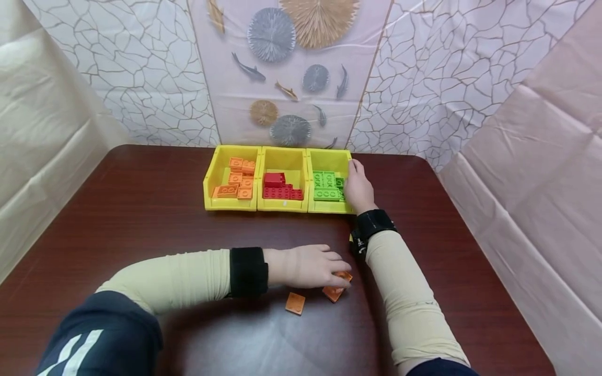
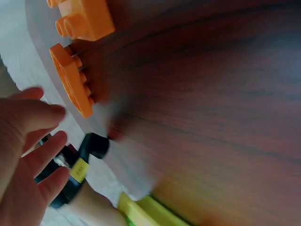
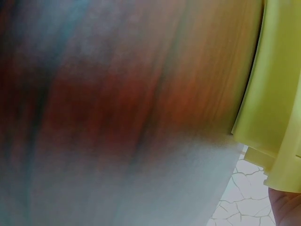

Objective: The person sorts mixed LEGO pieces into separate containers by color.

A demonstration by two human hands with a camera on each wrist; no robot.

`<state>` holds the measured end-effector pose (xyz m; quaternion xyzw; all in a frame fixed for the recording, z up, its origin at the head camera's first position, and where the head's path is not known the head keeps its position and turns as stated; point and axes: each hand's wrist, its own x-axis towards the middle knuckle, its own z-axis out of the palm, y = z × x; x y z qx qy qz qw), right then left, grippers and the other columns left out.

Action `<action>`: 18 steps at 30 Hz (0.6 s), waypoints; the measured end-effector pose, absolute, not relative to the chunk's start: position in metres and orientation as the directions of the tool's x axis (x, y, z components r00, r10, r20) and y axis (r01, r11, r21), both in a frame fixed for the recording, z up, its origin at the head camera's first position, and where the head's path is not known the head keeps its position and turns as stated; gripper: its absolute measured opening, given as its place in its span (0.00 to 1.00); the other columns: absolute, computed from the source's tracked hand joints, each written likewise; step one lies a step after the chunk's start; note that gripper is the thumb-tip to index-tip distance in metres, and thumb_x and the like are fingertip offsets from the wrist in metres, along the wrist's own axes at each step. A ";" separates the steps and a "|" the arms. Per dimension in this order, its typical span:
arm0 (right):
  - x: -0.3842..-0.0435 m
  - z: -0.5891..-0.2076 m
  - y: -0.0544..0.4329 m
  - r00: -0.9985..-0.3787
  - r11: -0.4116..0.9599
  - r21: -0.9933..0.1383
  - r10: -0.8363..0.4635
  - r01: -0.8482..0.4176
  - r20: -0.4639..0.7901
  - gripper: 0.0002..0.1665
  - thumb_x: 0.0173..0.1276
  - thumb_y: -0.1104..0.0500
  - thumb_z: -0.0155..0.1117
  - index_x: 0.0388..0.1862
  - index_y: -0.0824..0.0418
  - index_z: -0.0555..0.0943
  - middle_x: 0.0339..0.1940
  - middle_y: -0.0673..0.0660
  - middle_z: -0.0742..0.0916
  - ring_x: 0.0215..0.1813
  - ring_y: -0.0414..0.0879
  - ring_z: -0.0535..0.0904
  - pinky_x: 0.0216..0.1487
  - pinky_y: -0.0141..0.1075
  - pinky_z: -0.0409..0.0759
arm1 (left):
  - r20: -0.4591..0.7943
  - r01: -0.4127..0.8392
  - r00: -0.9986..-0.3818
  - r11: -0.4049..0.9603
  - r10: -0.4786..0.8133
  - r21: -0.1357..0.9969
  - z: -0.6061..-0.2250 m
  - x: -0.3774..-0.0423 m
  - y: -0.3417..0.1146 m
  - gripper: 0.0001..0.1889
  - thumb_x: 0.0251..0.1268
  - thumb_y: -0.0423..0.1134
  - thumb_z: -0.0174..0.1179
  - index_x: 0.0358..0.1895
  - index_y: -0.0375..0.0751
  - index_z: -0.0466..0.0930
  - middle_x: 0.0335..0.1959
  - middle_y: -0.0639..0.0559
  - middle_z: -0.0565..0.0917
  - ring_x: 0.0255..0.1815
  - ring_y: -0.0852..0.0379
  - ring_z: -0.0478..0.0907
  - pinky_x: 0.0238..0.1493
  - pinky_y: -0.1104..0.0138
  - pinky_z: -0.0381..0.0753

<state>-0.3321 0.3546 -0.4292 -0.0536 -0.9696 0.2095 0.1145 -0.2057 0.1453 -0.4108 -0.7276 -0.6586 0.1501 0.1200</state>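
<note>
My left hand [image 1: 308, 266] reaches over the table with its fingers spread and loosely bent. Under its fingertips, partly hidden, are orange toy building bricks [image 1: 333, 293]. A separate square orange brick [image 1: 294, 303] lies just nearer to me. In the left wrist view an orange brick on its side [image 2: 71, 79] shows a gap from the fingers. My right hand [image 1: 360, 189] grips the right side wall of the right yellow bin [image 1: 331, 208], which contains green bricks [image 1: 326, 194]. The right wrist view shows mostly the bin's outer wall [image 3: 275, 80], with little of the hand.
Joined to that bin on its left are a middle yellow bin [image 1: 282, 207] with red bricks [image 1: 280, 189] and a left yellow bin [image 1: 210, 196] with orange bricks [image 1: 237, 180]. All stand near the back of the dark brown table [image 1: 155, 219], before a patterned cloth [image 1: 155, 78].
</note>
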 end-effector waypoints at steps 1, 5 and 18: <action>-0.332 -0.430 0.355 -0.968 0.906 -0.420 0.153 0.057 0.201 0.31 0.74 0.63 0.42 0.74 0.60 0.51 0.73 0.56 0.56 0.47 0.57 0.73 0.51 0.48 0.72 | -0.074 0.917 0.101 -0.122 0.992 -0.380 -0.413 -0.204 0.148 0.20 0.71 0.44 0.48 0.64 0.65 0.69 0.63 0.56 0.70 0.61 0.58 0.66 0.50 0.65 0.68; -0.332 -0.431 0.354 -0.967 0.901 -0.431 0.155 0.055 0.202 0.32 0.73 0.63 0.43 0.74 0.60 0.51 0.73 0.56 0.56 0.51 0.57 0.72 0.53 0.48 0.71 | -0.090 0.896 0.147 -0.171 0.985 -0.409 -0.420 -0.202 0.154 0.18 0.71 0.53 0.44 0.62 0.68 0.70 0.64 0.56 0.69 0.61 0.57 0.65 0.49 0.65 0.67; -0.331 -0.429 0.354 -0.968 0.896 -0.439 0.170 0.074 0.185 0.32 0.74 0.62 0.42 0.75 0.58 0.50 0.74 0.56 0.55 0.56 0.57 0.70 0.55 0.49 0.70 | -0.018 0.887 0.047 -0.050 0.999 -0.459 -0.415 -0.214 0.133 0.13 0.67 0.43 0.50 0.52 0.60 0.77 0.53 0.58 0.74 0.56 0.59 0.69 0.50 0.64 0.68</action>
